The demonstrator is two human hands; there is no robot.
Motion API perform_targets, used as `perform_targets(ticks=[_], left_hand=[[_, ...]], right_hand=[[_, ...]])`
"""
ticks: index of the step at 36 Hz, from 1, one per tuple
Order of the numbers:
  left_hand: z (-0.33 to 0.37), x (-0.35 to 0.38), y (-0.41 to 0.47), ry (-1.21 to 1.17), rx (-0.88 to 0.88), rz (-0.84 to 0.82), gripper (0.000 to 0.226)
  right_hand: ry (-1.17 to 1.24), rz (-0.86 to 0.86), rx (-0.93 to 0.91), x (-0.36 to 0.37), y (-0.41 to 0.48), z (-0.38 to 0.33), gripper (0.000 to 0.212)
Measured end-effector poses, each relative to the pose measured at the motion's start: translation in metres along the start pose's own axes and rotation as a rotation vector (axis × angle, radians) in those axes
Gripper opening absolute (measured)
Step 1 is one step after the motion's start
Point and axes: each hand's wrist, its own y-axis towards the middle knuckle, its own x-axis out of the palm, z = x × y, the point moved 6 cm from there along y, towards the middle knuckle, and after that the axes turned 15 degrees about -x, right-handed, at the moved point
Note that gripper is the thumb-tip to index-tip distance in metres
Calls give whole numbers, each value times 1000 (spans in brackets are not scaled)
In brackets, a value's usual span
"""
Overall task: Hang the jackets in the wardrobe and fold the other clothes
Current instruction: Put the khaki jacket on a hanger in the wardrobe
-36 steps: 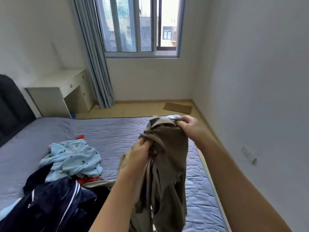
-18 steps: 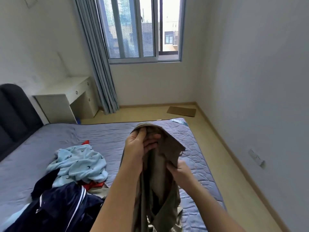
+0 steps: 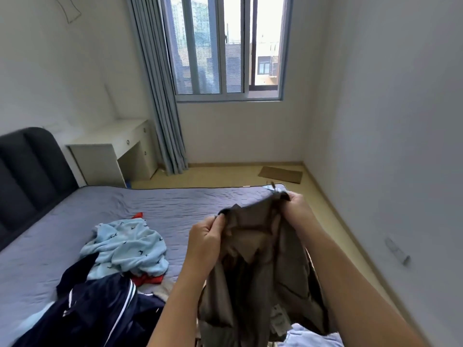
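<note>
Hands do the work at the foot of the bed (image 3: 162, 204): the left hand (image 3: 205, 236) has its fingers curled round one dark-edged corner of a grey-brown garment (image 3: 263, 261), and the right hand (image 3: 298, 209) clenches the other corner a little higher and farther out, so the top edge is stretched between them. The rest of the cloth hangs down in loose folds above the quilted blue-grey cover. A small white label (image 3: 278, 319) shows on the inside near the bottom, its print too small to read. To the left, heaped on the bed, lie a navy jacket (image 3: 100, 309) with white stripes, a light blue garment (image 3: 127, 244) dotted with small dark marks, and a red garment (image 3: 146, 279) poking out from under the blue one. The dark padded headboard (image 3: 27, 171) stands at the far left. Beside it a white desk (image 3: 112, 146) sits against the wall, its drawers closed, so what they hold cannot be told. A grey-blue curtain (image 3: 160, 96) hangs beside the window (image 3: 225, 46), and a flat brown mat (image 3: 280, 174) lies on the floor in the corner.
</note>
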Motion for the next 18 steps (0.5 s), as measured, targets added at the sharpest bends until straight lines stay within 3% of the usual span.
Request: perform_targets(ticks=[4,6,8,11,13,18], left_hand=[[5,7,0,-290,-135,-26,41],[8,12,-1,-343,-172,-74,40],[9,17,-3,-382,-192,-112,38],[10,23,-4,-416,-228,-128,32],[12,24,-4,-420,-231,-128,31],[23,27,-9,-432,-186,-198,40]], right_hand=[[-560,2,-127,-3,-5,2,20],[-651,70,-187,0,-23,10,25],[-464,52,-112,8,-41,28,18],[-61,-117,73,35,-69,55,9],[115,-225,71,51,-85,60,18],[212,-471,13,78,-109,69,38]])
